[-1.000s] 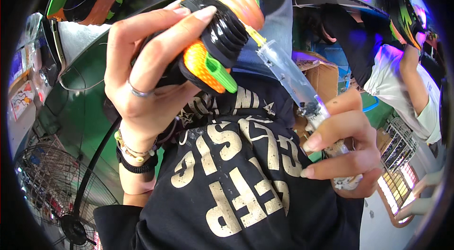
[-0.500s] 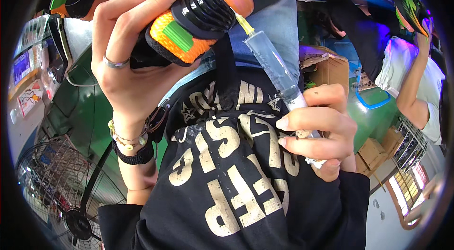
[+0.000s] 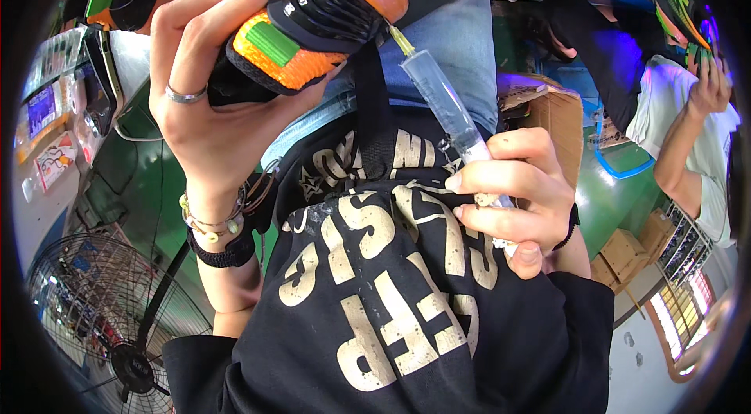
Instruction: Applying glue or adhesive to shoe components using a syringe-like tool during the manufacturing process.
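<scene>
My left hand (image 3: 205, 113) grips an orange and black shoe (image 3: 321, 19) with green patches, held up close to the camera with its toe pointing right. My right hand (image 3: 512, 199) is closed around a clear plastic syringe (image 3: 442, 105) whose yellowish nozzle touches the shoe near its toe edge. A silver ring sits on one left finger, and bead bracelets and a black band circle that wrist. Below both hands lies my black garment (image 3: 391, 312) with large cream lettering.
A standing fan (image 3: 94, 320) is at the lower left. A green table surface (image 3: 149, 187) lies behind my left arm. An open cardboard box (image 3: 559, 120) is at the right. Another person in a white shirt (image 3: 688, 140) stands at the far right, arm raised.
The shoe and my left hand have shifted up and left in the picture. My right hand with the syringe has moved up and left too, keeping the nozzle at the shoe.
</scene>
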A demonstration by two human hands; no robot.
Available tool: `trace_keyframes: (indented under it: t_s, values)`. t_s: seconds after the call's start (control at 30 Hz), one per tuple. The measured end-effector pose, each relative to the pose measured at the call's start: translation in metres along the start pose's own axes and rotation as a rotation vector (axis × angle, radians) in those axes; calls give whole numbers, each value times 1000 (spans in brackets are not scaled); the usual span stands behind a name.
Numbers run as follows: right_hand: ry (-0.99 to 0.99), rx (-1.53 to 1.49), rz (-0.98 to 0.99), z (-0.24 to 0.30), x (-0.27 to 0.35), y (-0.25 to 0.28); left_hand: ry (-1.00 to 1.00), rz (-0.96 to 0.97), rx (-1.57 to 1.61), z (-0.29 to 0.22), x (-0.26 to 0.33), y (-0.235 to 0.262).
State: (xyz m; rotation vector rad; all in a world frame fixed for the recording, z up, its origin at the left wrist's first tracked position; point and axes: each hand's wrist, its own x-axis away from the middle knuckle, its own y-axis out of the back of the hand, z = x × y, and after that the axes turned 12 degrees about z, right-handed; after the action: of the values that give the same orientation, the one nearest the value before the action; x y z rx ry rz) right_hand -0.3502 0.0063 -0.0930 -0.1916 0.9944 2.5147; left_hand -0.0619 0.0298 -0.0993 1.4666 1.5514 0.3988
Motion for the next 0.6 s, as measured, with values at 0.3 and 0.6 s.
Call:
trace_keyframes:
  t_s: [0.3, 0.6]
  values:
    - [83, 106, -207, 1, 1, 13, -6, -17, 6, 2, -6, 5]
    - [36, 228, -334, 9, -10, 45, 383, -199, 795, -42, -37, 54]
